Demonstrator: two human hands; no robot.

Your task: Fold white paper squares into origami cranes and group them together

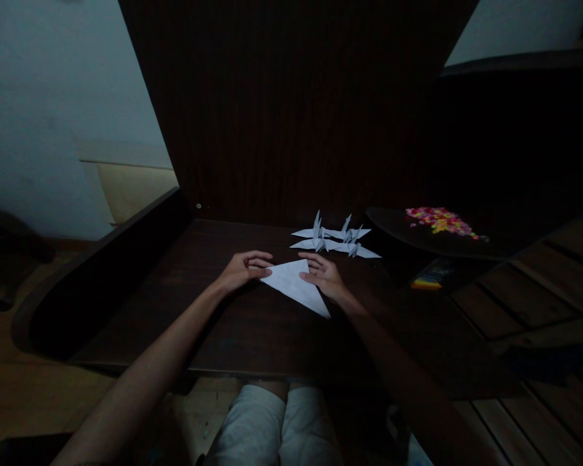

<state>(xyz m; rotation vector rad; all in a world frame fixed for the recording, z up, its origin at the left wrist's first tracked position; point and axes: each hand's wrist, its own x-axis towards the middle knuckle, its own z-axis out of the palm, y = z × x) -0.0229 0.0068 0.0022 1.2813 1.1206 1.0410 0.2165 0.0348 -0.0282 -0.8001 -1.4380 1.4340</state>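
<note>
Pale shorts (272, 421) at 6 o'clock, under the dark wooden counter (223, 330). Mid-counter lies a white paper sheet folded into a flat triangle (295, 286), long point toward 5 o'clock. Left hand (243, 268) at its 9 o'clock corner, fingers bent, tips on the paper; pinching or pressing, cannot tell. Right hand (326, 275) at 3 o'clock, fingers spread flat on the edge. Farther, at 1 o'clock, a cluster of white folded paper cranes (335, 241), finished. This sheet looks barely one fold in, with most creases left.
</note>
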